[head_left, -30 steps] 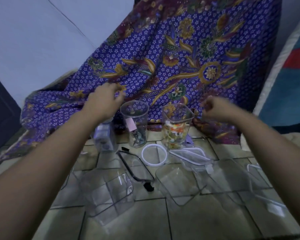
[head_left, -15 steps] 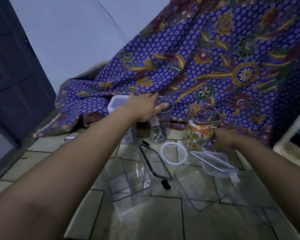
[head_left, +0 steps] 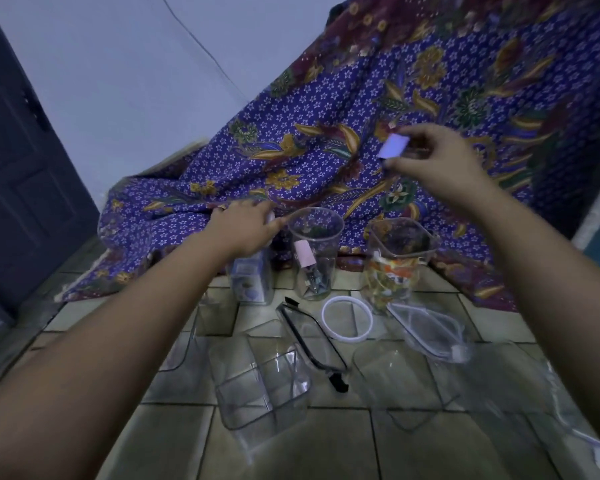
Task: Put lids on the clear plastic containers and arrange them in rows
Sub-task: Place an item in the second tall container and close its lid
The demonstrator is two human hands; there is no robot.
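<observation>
Containers, clear plastic, lidding in progress on a tiled floor point(head_left: 160, 445); landmark for all places below is the round open cup point(head_left: 314, 252), standing upright in front of the patterned cloth point(head_left: 378, 140).

Item 1, small box point(head_left: 252, 278): standing just left of the round open cup. The left hand point(head_left: 245, 226) is resting palm-down on its top, fingers curled over a pale lid edge; whether the lid is fully seated cannot be told, as the hand is hiding it. Advice: keep pressing evenly at all corners, and steady the box so it is not tipping toward the cup.

Item 2, square tub point(head_left: 397, 261) with colourful contents: standing right of the cup, mouth open, no lid on it.

Item 3, right hand point(head_left: 430, 161): raised above and right of the cup, well above the square tub, pinching a small pale tab point(head_left: 392, 146) between thumb and fingers. The tab seems to belong to a transparent lid, but the lid body is too faint to confirm. Judged next need: bringing it down level over the matching rim, tab outward.

Item 4, white ring point(head_left: 347, 322): lying flat on the floor just in front of the cup, likely its seal or lid rim.

Item 5, empty tub point(head_left: 262, 382): lying tilted nearer the camera than the cup, unlidded.

Item 6, loose lid with black edging point(head_left: 312, 336): lying between the empty tub and the white ring.
</observation>
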